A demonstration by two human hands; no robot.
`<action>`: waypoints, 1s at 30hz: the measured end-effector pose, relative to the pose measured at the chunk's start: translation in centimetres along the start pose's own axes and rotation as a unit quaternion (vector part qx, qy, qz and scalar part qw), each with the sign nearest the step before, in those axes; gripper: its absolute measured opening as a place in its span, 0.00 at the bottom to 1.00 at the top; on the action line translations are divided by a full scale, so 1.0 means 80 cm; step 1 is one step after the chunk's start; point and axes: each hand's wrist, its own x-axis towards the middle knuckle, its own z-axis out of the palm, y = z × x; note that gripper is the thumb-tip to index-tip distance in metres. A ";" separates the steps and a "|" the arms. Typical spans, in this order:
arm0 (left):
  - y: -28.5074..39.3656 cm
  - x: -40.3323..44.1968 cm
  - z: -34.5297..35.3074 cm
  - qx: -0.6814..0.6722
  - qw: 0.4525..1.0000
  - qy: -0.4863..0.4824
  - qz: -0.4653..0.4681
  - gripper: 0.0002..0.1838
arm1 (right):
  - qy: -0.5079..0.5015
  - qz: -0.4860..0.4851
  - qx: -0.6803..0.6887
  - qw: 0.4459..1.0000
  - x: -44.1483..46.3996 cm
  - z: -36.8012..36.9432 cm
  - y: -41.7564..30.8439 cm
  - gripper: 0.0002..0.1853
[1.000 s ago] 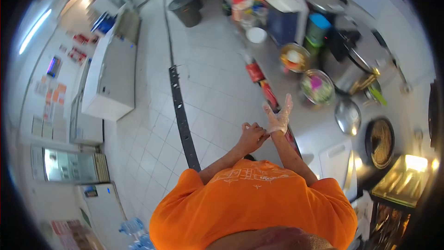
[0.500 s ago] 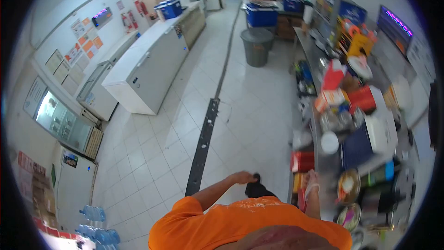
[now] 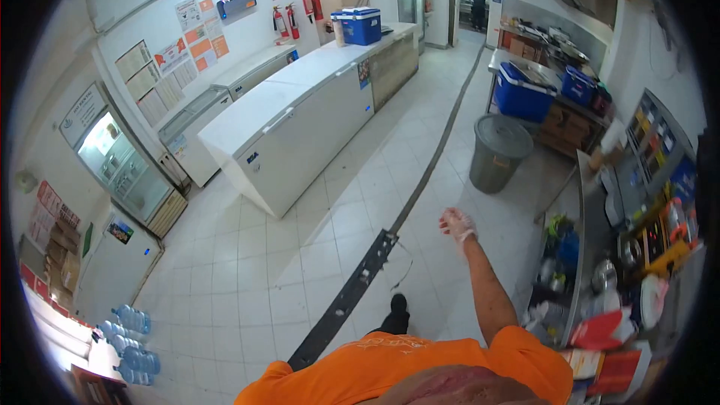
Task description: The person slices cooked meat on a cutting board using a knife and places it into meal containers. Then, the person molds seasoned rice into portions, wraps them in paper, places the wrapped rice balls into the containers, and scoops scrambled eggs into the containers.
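Note:
My right hand (image 3: 456, 223), in a thin clear glove, is stretched out in front of me above the tiled floor. Its fingers look loosely bent and apart, with nothing visible in them. The nearest large thing to it is a grey lidded bin (image 3: 499, 156), farther forward and to the right. My left hand is out of sight; on that side only the orange shirt (image 3: 360, 366) shows.
A dark drain channel (image 3: 346, 296) runs along the tiled floor. Long white chest freezers (image 3: 307, 135) stand to the left. Water bottles (image 3: 135, 345) sit at lower left. On the right is a cluttered steel counter (image 3: 581, 236); blue coolers (image 3: 523, 94) rest on a table ahead.
My body has moved forward and the view has turned left. My right hand has left the side of the counter and swung forward. My left hand has gone out of view.

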 end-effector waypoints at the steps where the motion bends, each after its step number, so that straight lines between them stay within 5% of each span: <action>1: 0.032 0.020 -0.037 -0.020 1.000 0.011 -0.002 0.30 | -0.068 -0.024 -0.029 0.997 0.063 -0.008 0.025 0.11; 3: 0.100 0.072 -0.109 -0.032 0.999 0.025 0.002 0.30 | -0.104 -0.038 -0.072 0.991 0.199 -0.041 0.127 0.18; 4: 0.140 0.100 -0.143 -0.033 0.999 0.026 0.010 0.30 | -0.075 -0.036 -0.435 0.897 0.195 -0.046 0.094 0.21; 6: 0.236 0.162 -0.207 -0.018 0.999 0.022 0.044 0.30 | -0.019 0.035 -0.526 0.849 0.232 -0.106 0.158 0.22; 7: 0.295 0.195 -0.234 -0.009 0.998 0.021 0.066 0.30 | -0.019 0.178 -0.442 0.879 0.234 -0.134 0.174 0.19; 8: 0.358 0.228 -0.261 -0.003 0.996 0.022 0.086 0.29 | 0.007 0.176 -0.412 0.894 0.258 -0.208 0.284 0.16; 9: 0.421 0.266 -0.289 0.005 0.995 0.026 0.100 0.29 | 0.075 0.357 -0.234 0.901 0.245 -0.247 0.313 0.21; 10: 0.469 0.318 -0.318 0.015 0.995 0.034 0.094 0.29 | 0.115 0.435 -0.181 0.874 0.233 -0.268 0.299 0.21; 12: 0.521 0.505 -0.387 0.039 0.997 0.058 0.028 0.30 | 0.152 0.508 -0.166 0.831 0.246 -0.311 0.271 0.20; 13: 0.531 0.617 -0.419 0.060 0.984 0.147 0.075 0.28 | 0.162 0.529 -0.166 0.816 0.277 -0.326 0.252 0.20; 15: 0.621 0.744 -0.509 -0.079 0.970 0.148 0.173 0.24 | 0.165 0.546 -0.176 0.802 0.376 -0.351 0.216 0.19; 19: 0.755 0.838 -0.592 -0.309 0.920 0.184 0.156 0.24 | 0.137 0.533 -0.228 0.803 0.617 -0.393 0.147 0.18; 22: 0.799 0.870 -0.657 -0.225 0.966 0.130 0.011 0.30 | 0.076 0.469 -0.313 0.822 0.843 -0.399 0.106 0.17; 27: 0.820 0.941 -0.792 -0.094 0.994 0.058 -0.008 0.28 | -0.049 0.213 -0.535 0.816 1.323 -0.356 0.081 0.16; 29: 0.850 0.964 -0.863 -0.096 0.991 0.070 -0.063 0.29 | -0.013 0.075 -0.547 0.834 1.534 -0.318 0.069 0.15; 30: 0.866 0.979 -0.903 -0.097 0.988 0.077 -0.088 0.29 | -0.007 0.103 -0.437 0.893 1.587 -0.283 -0.002 0.16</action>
